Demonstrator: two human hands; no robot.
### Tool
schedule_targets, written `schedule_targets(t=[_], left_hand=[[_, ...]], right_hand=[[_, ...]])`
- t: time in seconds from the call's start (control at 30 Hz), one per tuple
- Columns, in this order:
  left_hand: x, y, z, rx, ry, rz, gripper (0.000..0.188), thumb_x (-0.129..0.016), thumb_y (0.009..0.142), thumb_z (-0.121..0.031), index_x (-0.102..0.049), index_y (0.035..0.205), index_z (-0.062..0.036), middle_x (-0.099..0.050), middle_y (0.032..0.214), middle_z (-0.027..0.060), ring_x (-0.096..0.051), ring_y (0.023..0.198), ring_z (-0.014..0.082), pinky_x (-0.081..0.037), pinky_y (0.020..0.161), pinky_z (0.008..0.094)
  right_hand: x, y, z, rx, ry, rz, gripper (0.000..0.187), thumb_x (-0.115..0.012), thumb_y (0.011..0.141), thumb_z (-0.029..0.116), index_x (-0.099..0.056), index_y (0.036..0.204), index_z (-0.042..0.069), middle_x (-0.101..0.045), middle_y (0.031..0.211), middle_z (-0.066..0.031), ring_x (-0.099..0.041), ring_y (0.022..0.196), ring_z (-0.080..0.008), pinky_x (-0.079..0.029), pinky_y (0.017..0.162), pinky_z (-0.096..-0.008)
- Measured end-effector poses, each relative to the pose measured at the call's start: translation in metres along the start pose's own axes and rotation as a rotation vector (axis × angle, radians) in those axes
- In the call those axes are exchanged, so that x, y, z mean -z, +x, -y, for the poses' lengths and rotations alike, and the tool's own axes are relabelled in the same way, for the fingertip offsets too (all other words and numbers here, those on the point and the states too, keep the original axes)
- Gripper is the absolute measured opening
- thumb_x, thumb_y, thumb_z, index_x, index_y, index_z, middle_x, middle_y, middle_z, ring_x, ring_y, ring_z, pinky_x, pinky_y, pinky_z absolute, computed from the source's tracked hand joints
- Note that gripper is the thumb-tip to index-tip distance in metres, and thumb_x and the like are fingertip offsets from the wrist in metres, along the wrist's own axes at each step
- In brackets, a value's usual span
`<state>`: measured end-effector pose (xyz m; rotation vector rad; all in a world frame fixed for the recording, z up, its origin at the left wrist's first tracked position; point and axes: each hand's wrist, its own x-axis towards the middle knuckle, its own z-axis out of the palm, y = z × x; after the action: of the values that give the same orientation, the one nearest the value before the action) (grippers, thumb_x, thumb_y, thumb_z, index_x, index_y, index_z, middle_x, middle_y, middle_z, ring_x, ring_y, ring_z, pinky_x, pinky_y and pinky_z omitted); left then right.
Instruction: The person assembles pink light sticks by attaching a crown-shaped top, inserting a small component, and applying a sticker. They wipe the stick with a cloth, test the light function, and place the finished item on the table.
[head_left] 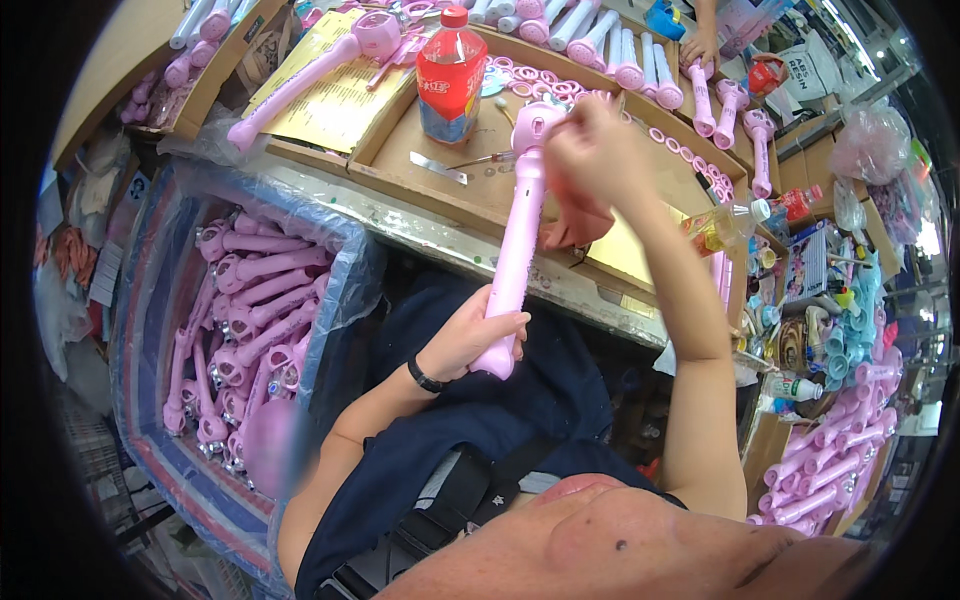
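Observation:
My left hand (472, 332) is wrapped round the lower handle of a pink plastic toy wand (520, 235), which stands tilted upward over the table's front edge. At the wand's round head, my right hand (608, 150) is closed and partly smeared by motion. A reddish-brown cloth (577, 215) hangs from its fingers, beside the wand. The fingertips of this hand cover one side of the wand's head. Just beyond the wand lies a shallow cardboard tray (385, 150) with a red-labelled drink bottle (450, 80) standing in it.
To the left, a plastic-lined blue bag (345, 270) holds many pink wands (265, 285). Another wand (320, 85) rests on yellow paper. Pink rings (515, 78) lie in the tray. Another person's hand (700, 47) touches a wand at the back right. More wands (830, 460) are stacked right.

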<state>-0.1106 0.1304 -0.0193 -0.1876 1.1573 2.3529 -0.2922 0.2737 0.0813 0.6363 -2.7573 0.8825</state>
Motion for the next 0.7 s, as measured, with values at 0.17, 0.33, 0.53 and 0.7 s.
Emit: schedule_targets(t=[0.17, 0.33, 0.53, 0.7], left_hand=[[0.003, -0.003, 0.004, -0.007, -0.032, -0.018, 0.036, -0.065, 0.086, -0.014, -0.04, 0.109, -0.0028, -0.058, 0.079, 0.0073, -0.061, 0.063, 0.0144, -0.051, 0.058, 0.0271], [0.007, 0.0, 0.016, -0.116, 0.23, -0.103, 0.04, -0.064, 0.085, -0.015, -0.039, 0.115, -0.0015, -0.058, 0.084, 0.0089, -0.061, 0.065, 0.0155, -0.051, 0.059, 0.0267], [-0.006, 0.008, 0.036, -0.422, 0.896, -0.248, 0.059, -0.067, 0.079, -0.021, -0.037, 0.123, 0.0023, -0.06, 0.097, 0.025, -0.063, 0.083, 0.0389, -0.049, 0.072, 0.0405], [0.004, 0.019, 0.026, -0.46, 0.94, -0.284, 0.056, -0.067, 0.078, -0.02, -0.039, 0.121, 0.0026, -0.061, 0.088, 0.0241, -0.062, 0.083, 0.0393, -0.049, 0.071, 0.041]], right_hand=[[-0.04, -0.064, 0.008, 0.046, 0.85, 0.124, 0.03, -0.061, 0.088, 0.013, -0.054, 0.113, -0.003, -0.06, 0.104, -0.0127, -0.061, 0.095, -0.0197, -0.049, 0.082, -0.0312], [-0.066, -0.119, 0.002, -0.302, 0.921, -0.474, 0.032, -0.056, 0.092, 0.011, -0.047, 0.118, -0.005, -0.051, 0.116, -0.0143, -0.052, 0.103, -0.0173, -0.044, 0.088, -0.0316], [-0.058, -0.071, -0.004, -0.374, 1.312, 0.036, 0.023, -0.061, 0.089, 0.018, -0.057, 0.099, -0.003, -0.062, 0.092, -0.0101, -0.061, 0.08, -0.0145, -0.05, 0.069, -0.0285], [-0.064, -0.065, 0.026, -0.447, 1.312, -0.117, 0.022, -0.065, 0.083, 0.018, -0.059, 0.094, 0.0, -0.062, 0.079, -0.0062, -0.06, 0.064, -0.013, -0.05, 0.056, -0.0275]])
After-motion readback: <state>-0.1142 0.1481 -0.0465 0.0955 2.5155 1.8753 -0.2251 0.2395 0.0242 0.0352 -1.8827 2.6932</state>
